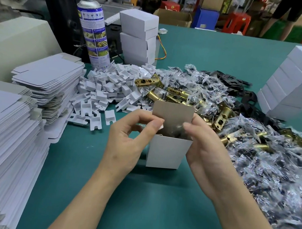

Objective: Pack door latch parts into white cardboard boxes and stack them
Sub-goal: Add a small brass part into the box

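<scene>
At the left edge of the frame my stacks of flat box blanks (4, 126) lean toward me, and in the upper left stands the spray can (92, 30). Right of the blanks lies the heap of white plastic inserts (108, 88). In the middle, my left hand (130, 140) pinches the small side flap at the top left corner of the white box (168, 152), which stands upright on the green table (118, 195) with its lid flap (173, 115) raised. Something dark and bagged shows in its mouth, and brass latches (167, 93) lie just behind. My right hand (204, 150) curls round the box's right side, thumb at the opening. Further right sprawl the bagged parts (272, 166). I reckon the danger is contents sitting too high: folding the flaps over them may crease the card or leave it springing open, and a one-sided push could tip the box
</scene>
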`<state>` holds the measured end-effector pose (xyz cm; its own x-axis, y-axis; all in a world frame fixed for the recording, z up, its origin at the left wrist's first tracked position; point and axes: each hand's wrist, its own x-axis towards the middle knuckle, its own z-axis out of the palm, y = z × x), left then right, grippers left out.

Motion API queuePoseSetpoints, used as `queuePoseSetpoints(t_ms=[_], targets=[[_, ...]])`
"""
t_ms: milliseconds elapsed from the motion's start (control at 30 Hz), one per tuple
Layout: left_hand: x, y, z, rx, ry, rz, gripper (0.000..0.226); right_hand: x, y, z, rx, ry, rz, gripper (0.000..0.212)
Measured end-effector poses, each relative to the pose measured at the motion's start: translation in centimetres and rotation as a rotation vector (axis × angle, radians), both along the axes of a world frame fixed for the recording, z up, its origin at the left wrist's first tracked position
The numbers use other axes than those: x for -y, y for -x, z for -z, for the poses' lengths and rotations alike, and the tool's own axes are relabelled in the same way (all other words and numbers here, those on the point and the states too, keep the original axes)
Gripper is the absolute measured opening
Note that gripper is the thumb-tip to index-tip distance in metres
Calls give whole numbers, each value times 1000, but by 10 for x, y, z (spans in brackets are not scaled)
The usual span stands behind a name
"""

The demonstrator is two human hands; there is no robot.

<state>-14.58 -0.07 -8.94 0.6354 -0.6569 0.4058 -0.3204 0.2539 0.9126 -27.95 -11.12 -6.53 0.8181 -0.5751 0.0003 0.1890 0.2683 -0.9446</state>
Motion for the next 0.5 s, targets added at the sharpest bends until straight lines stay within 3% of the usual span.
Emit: queuePoseSetpoints(t_ms=[200, 400, 433, 500], targets=[[-4, 1, 3, 116, -36, -27, 21, -3, 0, 6, -8, 62, 88, 22], [-6, 2, -4, 411, 14, -176, 5, -5, -2, 4, 73, 55, 89, 17], [-5, 3, -4, 440, 37, -186, 7, -5, -3, 3, 82, 52, 84, 18], [-6, 5, -4, 431, 96, -182, 32, -5, -3, 2, 94, 38, 79, 21]])
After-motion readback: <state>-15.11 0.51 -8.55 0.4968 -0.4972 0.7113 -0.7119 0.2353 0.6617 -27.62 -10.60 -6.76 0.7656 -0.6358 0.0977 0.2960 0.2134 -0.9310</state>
